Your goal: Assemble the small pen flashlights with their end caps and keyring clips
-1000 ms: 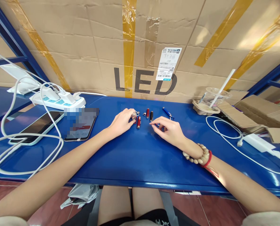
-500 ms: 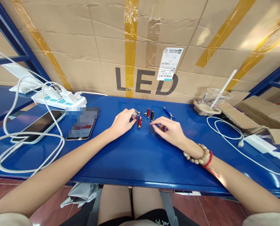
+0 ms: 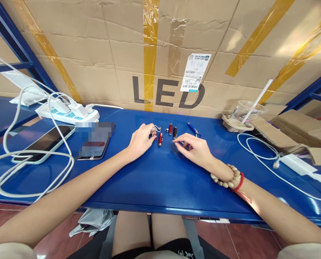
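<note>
My left hand [image 3: 141,142] is closed, its thumb and fingertips curled around something small and reddish, mostly hidden. A metal ring and chain [image 3: 157,128] show just beyond its fingers. Right beside its fingertips lies a short red metal cylinder [image 3: 160,140], like a small keychain flashlight. My right hand [image 3: 194,148] rests on the table, fingers curled and thumb close to the index finger; a bit of blue and red shows under them, too covered to make out. Between and beyond the hands lie another red cylinder [image 3: 170,129], a black one [image 3: 175,132] and a blue one [image 3: 192,127].
On the blue table [image 3: 149,187], two phones, one of them a dark phone [image 3: 95,144], lie left with a power strip [image 3: 68,114] and looped white cables. A plastic cup [image 3: 247,113] with a straw, cardboard pieces and a white charger [image 3: 298,164] are right. A large carton [image 3: 109,46] stands behind.
The view has shifted very slightly. Both hands and the small cylinders keep their places.
</note>
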Demonstrator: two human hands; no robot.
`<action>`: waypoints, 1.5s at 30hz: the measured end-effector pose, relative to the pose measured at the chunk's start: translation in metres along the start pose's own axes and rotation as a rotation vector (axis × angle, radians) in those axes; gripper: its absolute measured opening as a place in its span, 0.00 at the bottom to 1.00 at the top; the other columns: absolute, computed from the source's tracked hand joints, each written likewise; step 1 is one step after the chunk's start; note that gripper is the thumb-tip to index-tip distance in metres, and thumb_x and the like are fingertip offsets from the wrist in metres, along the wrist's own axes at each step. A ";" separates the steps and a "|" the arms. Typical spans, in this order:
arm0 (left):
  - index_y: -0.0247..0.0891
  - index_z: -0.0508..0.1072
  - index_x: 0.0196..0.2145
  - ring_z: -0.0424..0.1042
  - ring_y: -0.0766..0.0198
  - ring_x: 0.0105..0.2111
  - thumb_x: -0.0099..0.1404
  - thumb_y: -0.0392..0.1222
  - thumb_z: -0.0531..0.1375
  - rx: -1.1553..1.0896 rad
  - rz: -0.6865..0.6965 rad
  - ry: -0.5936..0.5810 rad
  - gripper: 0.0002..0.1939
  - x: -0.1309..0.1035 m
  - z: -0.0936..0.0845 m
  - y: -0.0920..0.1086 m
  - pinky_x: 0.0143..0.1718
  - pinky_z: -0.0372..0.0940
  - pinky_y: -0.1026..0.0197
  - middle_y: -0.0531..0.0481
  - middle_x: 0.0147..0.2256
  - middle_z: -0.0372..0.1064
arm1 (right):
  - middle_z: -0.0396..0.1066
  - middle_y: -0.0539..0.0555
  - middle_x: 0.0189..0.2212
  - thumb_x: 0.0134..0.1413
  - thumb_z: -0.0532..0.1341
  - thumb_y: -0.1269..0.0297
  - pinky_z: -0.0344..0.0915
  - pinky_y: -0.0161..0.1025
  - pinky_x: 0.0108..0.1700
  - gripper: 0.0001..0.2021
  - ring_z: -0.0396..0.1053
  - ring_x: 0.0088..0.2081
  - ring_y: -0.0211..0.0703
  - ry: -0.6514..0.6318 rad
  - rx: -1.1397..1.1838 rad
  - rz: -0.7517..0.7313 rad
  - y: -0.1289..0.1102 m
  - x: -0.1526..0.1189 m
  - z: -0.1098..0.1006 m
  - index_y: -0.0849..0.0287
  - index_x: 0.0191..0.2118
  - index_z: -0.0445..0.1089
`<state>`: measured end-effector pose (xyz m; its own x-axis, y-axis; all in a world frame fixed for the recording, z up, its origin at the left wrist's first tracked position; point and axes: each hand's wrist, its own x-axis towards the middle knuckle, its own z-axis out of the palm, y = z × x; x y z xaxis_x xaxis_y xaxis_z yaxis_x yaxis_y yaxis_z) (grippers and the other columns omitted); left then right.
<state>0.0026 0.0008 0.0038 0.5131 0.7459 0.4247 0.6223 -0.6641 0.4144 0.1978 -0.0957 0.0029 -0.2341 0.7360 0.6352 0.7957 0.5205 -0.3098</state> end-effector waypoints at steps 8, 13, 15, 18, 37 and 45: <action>0.39 0.67 0.30 0.64 0.65 0.33 0.60 0.40 0.59 -0.305 0.235 -0.001 0.04 -0.007 -0.001 0.017 0.35 0.61 0.63 0.54 0.28 0.66 | 0.73 0.53 0.30 0.53 0.60 0.59 0.63 0.32 0.24 0.11 0.66 0.20 0.33 -0.022 0.199 0.279 -0.007 0.004 0.001 0.59 0.38 0.73; 0.39 0.66 0.30 0.65 0.65 0.34 0.61 0.42 0.58 -0.365 0.350 0.021 0.06 -0.014 0.002 0.023 0.39 0.61 0.63 0.53 0.31 0.70 | 0.68 0.50 0.17 0.56 0.56 0.51 0.60 0.32 0.20 0.20 0.63 0.17 0.34 -0.173 0.546 0.498 -0.010 0.005 0.001 0.62 0.44 0.73; 0.39 0.65 0.29 0.65 0.66 0.33 0.61 0.42 0.59 -0.377 0.366 0.038 0.06 -0.014 0.004 0.024 0.38 0.61 0.63 0.53 0.31 0.70 | 0.67 0.49 0.15 0.54 0.57 0.50 0.57 0.31 0.18 0.22 0.60 0.15 0.32 -0.208 0.657 0.535 -0.010 0.004 0.003 0.62 0.45 0.72; 0.39 0.65 0.29 0.65 0.66 0.33 0.62 0.43 0.58 -0.385 0.365 0.069 0.07 -0.015 0.004 0.025 0.39 0.61 0.63 0.53 0.31 0.70 | 0.66 0.48 0.15 0.49 0.61 0.50 0.55 0.31 0.17 0.24 0.58 0.15 0.31 -0.205 0.755 0.571 -0.008 0.004 0.005 0.63 0.47 0.72; 0.39 0.61 0.29 0.61 0.69 0.26 0.62 0.44 0.56 -0.319 0.214 0.017 0.08 -0.016 0.005 0.027 0.28 0.58 0.66 0.54 0.27 0.62 | 0.72 0.52 0.25 0.46 0.64 0.53 0.54 0.31 0.16 0.20 0.57 0.15 0.28 -0.050 0.700 0.671 -0.003 0.006 0.006 0.63 0.42 0.73; 0.40 0.59 0.30 0.61 0.69 0.25 0.61 0.38 0.52 -0.307 -0.095 0.186 0.03 -0.009 0.004 0.021 0.28 0.56 0.66 0.55 0.27 0.62 | 0.73 0.52 0.23 0.49 0.63 0.57 0.61 0.33 0.24 0.13 0.63 0.17 0.33 -0.121 0.342 0.470 -0.001 0.004 0.004 0.61 0.35 0.76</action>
<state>0.0132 -0.0195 0.0054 0.3281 0.8016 0.4998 0.4413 -0.5979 0.6692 0.1937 -0.0915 0.0027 0.0215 0.9552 0.2953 0.6089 0.2218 -0.7616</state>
